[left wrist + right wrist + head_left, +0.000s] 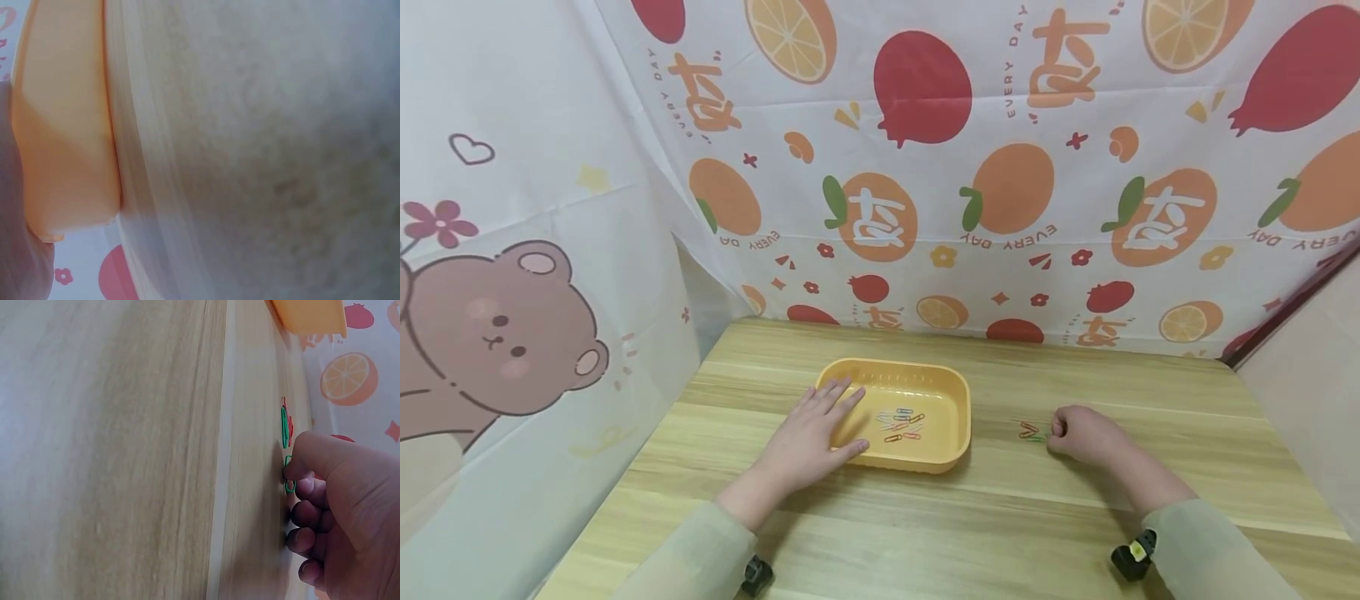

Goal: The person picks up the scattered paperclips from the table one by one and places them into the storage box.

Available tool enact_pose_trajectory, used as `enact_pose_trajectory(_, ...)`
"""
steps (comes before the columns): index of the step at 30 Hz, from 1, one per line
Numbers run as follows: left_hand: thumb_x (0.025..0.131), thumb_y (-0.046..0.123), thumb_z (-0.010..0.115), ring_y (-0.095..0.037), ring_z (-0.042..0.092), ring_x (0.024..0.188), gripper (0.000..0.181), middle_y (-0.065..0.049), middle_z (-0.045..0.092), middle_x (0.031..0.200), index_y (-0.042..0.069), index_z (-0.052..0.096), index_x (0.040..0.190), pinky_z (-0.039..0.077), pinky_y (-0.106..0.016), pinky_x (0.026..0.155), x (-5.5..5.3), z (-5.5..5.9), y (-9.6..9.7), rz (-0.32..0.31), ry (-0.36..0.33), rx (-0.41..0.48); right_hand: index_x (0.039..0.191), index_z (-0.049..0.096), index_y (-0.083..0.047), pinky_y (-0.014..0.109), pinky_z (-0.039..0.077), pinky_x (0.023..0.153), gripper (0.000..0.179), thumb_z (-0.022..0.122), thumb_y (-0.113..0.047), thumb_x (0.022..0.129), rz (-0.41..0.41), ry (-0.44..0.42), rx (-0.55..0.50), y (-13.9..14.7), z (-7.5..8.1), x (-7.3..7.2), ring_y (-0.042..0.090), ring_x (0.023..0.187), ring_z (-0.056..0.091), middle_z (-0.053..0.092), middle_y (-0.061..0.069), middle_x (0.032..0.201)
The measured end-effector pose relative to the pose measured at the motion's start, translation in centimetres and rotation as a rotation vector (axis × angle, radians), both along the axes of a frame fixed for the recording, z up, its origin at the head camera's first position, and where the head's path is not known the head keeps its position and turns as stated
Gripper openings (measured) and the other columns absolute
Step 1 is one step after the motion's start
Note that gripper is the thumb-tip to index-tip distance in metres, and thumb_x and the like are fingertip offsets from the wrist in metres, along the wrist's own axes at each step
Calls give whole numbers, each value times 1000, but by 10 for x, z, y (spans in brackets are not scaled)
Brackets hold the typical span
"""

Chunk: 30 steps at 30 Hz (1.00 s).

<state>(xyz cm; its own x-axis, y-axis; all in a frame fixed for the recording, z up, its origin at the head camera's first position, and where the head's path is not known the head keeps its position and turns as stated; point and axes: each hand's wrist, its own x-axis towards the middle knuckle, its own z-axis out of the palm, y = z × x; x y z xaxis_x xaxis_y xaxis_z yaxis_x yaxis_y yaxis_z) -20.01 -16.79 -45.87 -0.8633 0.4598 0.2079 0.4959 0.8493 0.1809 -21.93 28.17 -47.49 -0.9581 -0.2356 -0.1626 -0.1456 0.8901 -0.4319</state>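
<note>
My left hand (808, 429) lies with fairly straight, spread fingers over the left side of a yellow plastic tray (953, 457). Several coloured paper clips (912, 436) are scattered on the tray's floor. To the right of the tray, my right hand (1086, 433) pinches a green paper clip (290, 486) between thumb and index finger, low over the table; its other fingers are curled. Just beyond those fingertips, another green paper clip (284, 428) and red paper clips (290, 430) lie close together on the wood. The left wrist view shows the tray's outer wall (69, 137) beside part of the hand.
The wooden table (895, 542) carries the tray and clips. A fruit-printed curtain (940, 200) hangs along its back edge, and a bear-printed sheet (497, 333) hangs at the left. A pale panel (1307, 375) borders the right side.
</note>
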Motion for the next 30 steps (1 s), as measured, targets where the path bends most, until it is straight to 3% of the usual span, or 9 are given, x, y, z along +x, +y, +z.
enact_pose_trajectory(17, 90, 59, 63, -31, 26, 147, 79, -8, 31, 160, 22, 38, 154, 19, -53, 120, 0, -2, 1, -2, 20, 18, 67, 50, -17, 29, 35, 58, 21, 67, -15, 78, 47, 87, 36, 8, -2, 6, 12, 60, 42, 46, -5, 64)
enact_pose_trajectory(25, 92, 67, 52, -30, 23, 149, 80, -8, 28, 162, 23, 34, 156, 17, -51, 121, 0, -2, 0, 1, -3, 2, 73, 61, -18, 31, 41, 63, 15, 70, -13, 84, 31, 136, 28, 12, -5, 12, 12, 67, 47, 53, -6, 71)
enact_pose_trajectory(30, 91, 62, 58, -30, 23, 149, 80, -7, 28, 162, 23, 34, 156, 15, -50, 122, 0, -2, 0, 5, -9, 8, 82, 70, -14, 36, 51, 68, 6, 72, -13, 87, 25, 176, 5, 13, -4, 17, 12, 73, 54, 60, -5, 80)
